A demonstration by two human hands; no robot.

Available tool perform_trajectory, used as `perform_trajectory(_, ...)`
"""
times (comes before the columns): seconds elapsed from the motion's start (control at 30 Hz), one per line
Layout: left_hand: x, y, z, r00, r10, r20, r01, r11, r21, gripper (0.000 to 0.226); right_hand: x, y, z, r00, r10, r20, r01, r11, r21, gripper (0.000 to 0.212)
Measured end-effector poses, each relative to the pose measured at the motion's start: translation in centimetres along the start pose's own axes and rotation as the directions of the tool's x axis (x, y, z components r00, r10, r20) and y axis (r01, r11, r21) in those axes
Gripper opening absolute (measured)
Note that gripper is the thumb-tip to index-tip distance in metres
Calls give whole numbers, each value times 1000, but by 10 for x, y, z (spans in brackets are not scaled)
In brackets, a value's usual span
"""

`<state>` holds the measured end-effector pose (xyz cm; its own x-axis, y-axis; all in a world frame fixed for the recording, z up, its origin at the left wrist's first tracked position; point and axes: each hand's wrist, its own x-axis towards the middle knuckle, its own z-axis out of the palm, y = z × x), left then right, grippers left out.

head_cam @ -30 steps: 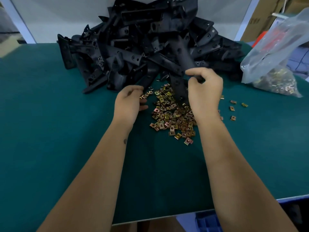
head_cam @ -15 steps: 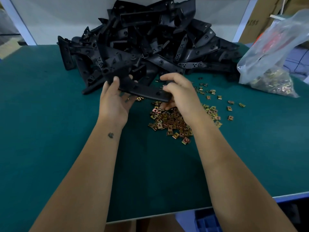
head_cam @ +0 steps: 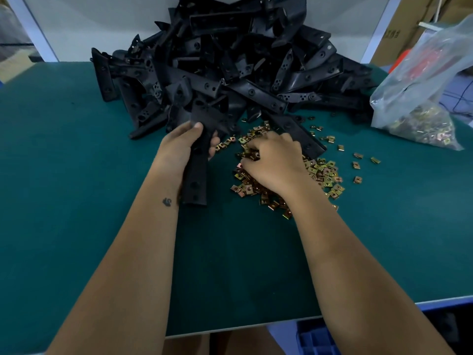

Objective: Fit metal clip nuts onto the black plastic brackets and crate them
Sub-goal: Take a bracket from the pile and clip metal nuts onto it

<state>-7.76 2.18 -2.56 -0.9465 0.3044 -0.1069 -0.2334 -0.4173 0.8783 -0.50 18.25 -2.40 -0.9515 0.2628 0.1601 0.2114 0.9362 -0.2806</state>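
Note:
My left hand (head_cam: 183,147) grips a long black plastic bracket (head_cam: 195,175) that points toward me, its near end by my wrist. To its right lies a heap of brass-coloured metal clip nuts (head_cam: 321,172) on the green table (head_cam: 64,201). My right hand (head_cam: 273,160) rests palm-down on that heap with its fingertips curled among the nuts; whether it pinches one is hidden. A big pile of black brackets (head_cam: 230,62) rises behind both hands.
A clear plastic bag (head_cam: 422,98) with more clip nuts lies at the right edge. A few stray nuts (head_cam: 358,165) are scattered right of the heap. A blue crate (head_cam: 317,339) shows below the table's near edge. Cardboard boxes (head_cam: 399,34) stand at the back right.
The bracket was held crosswise by both hands; now my left hand alone holds it pointing toward me. My right hand let go and dropped onto the nut heap.

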Motion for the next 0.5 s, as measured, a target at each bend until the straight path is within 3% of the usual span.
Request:
perform_trajectory(0.2,-5,-3,3,992,-1,126,-31,968,250,15,-1,-4,2,990,-40,-132,41,999,0,20)
perform_trajectory(0.37,-6,2,-1,990,-34,139,6,981,195,15,1,-2,2,989,-35,-141,41,998,38,12)
perform_trajectory(0.5,-7,3,-1,988,-53,144,26,983,183,16,2,1,3,996,-12,-93,17,998,53,20)
